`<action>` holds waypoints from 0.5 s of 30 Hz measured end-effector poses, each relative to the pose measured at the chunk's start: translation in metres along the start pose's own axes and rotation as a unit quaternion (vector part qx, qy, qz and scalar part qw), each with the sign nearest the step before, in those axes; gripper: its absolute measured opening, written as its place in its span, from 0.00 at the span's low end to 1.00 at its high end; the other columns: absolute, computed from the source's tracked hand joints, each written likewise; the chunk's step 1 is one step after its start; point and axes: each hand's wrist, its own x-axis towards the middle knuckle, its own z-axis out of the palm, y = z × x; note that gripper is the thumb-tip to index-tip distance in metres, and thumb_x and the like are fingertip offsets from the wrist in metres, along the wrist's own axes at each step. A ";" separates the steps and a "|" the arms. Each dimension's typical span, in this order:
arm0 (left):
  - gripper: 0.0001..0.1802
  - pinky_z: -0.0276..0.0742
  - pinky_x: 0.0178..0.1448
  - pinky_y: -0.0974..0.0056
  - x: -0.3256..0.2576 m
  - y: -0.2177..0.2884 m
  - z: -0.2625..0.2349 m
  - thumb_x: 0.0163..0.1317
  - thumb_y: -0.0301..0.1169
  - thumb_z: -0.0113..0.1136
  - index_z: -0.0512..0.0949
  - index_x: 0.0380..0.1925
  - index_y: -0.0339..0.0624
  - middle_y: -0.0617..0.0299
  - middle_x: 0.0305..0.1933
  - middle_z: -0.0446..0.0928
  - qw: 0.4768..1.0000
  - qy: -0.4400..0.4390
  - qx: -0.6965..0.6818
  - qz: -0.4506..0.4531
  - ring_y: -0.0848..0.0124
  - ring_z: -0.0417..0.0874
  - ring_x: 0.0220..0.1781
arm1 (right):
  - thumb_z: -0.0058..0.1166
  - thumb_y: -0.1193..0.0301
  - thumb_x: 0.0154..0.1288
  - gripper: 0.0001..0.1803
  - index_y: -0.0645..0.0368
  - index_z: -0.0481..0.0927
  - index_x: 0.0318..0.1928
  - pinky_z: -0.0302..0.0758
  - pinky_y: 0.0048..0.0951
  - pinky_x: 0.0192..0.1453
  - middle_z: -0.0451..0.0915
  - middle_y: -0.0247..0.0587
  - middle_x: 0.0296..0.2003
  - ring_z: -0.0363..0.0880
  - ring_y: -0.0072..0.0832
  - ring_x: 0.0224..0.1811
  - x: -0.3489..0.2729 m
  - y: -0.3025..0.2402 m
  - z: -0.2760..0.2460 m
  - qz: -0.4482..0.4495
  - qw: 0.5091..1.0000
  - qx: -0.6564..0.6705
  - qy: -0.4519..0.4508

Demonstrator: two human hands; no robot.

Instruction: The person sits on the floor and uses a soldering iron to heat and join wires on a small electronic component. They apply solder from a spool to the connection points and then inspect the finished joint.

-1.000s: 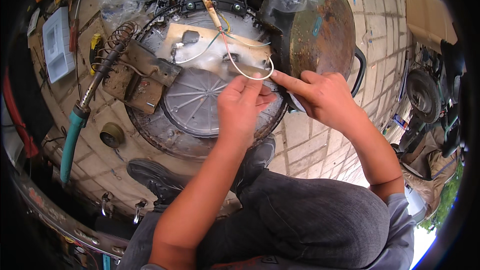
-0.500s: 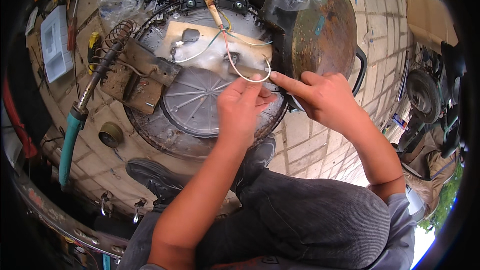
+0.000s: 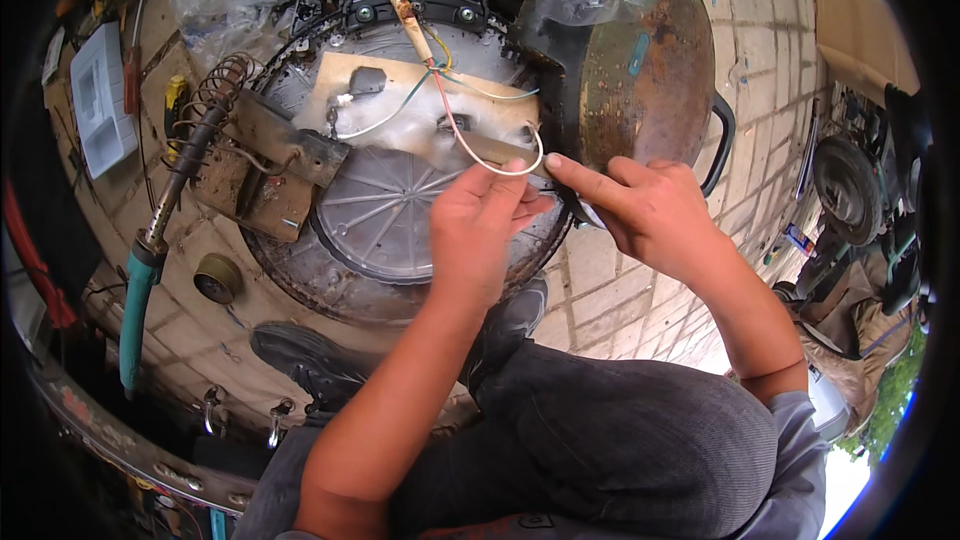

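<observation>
Working over a round ribbed disc (image 3: 400,210) that lies flat on a paved floor (image 3: 640,290), the person sits with both hands meeting at the disc's right edge. The left hand (image 3: 485,230) has its fingers closed in a pinch on the white wire (image 3: 500,165), which loops up from a pale board (image 3: 420,105) resting on the disc. The right hand (image 3: 650,215) points its index finger along a flat metal strip (image 3: 500,148) beside the loop; its remaining fingers are curled, and whether they grip anything cannot be told. Holding the loop taut with one hand appears to leave the other free to steady the strip. A soldering iron with a teal handle (image 3: 135,295) rests in a coil stand (image 3: 225,80) at the left, well apart from both hands. A rusty pan (image 3: 640,70) leans at the disc's upper right, just behind the right hand. A small round tin (image 3: 217,278) sits on the floor near the iron.
</observation>
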 end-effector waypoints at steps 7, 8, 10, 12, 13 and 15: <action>0.10 0.86 0.45 0.62 -0.003 -0.003 0.001 0.71 0.32 0.58 0.79 0.40 0.35 0.59 0.34 0.80 1.000 0.001 0.029 0.012 0.65 0.87 0.37 | 0.61 0.69 0.59 0.35 0.33 0.73 0.68 0.70 0.37 0.21 0.69 0.34 0.21 0.73 0.37 0.18 -0.014 0.002 0.000 0.009 1.000 0.003 0.007; 0.10 0.86 0.45 0.62 -0.003 -0.003 0.002 0.71 0.32 0.58 0.79 0.39 0.36 0.60 0.33 0.80 1.000 -0.002 0.027 0.013 0.65 0.87 0.36 | 0.61 0.69 0.59 0.35 0.33 0.73 0.68 0.70 0.37 0.21 0.69 0.34 0.21 0.73 0.37 0.17 -0.016 0.002 0.002 0.017 1.000 0.006 0.007; 0.09 0.86 0.44 0.62 -0.001 -0.003 0.001 0.71 0.33 0.58 0.79 0.39 0.37 0.60 0.33 0.80 1.000 -0.006 0.005 0.011 0.66 0.87 0.36 | 0.61 0.69 0.59 0.35 0.33 0.73 0.68 0.70 0.37 0.22 0.70 0.34 0.21 0.73 0.36 0.18 -0.005 0.000 0.004 0.003 1.000 0.004 0.021; 0.09 0.86 0.43 0.62 0.001 -0.001 -0.004 0.71 0.33 0.58 0.79 0.38 0.38 0.61 0.32 0.80 0.999 -0.007 -0.036 0.004 0.66 0.87 0.36 | 0.62 0.69 0.58 0.34 0.33 0.73 0.67 0.71 0.38 0.22 0.70 0.34 0.21 0.73 0.36 0.18 0.000 -0.001 0.004 0.004 1.000 0.003 0.022; 0.10 0.86 0.41 0.62 0.002 0.001 -0.005 0.72 0.35 0.58 0.78 0.38 0.39 0.62 0.31 0.80 0.999 -0.002 -0.033 0.009 0.66 0.87 0.34 | 0.62 0.69 0.58 0.34 0.33 0.74 0.67 0.71 0.38 0.22 0.70 0.34 0.22 0.74 0.36 0.18 0.004 -0.003 0.003 0.005 1.000 0.004 0.019; 0.11 0.86 0.41 0.62 0.001 -0.001 -0.002 0.72 0.36 0.57 0.78 0.38 0.39 0.61 0.31 0.80 1.000 0.011 0.009 -0.009 0.66 0.87 0.33 | 0.62 0.69 0.58 0.34 0.34 0.74 0.67 0.71 0.38 0.22 0.71 0.34 0.22 0.74 0.36 0.18 0.003 -0.004 0.001 0.011 1.000 -0.001 0.002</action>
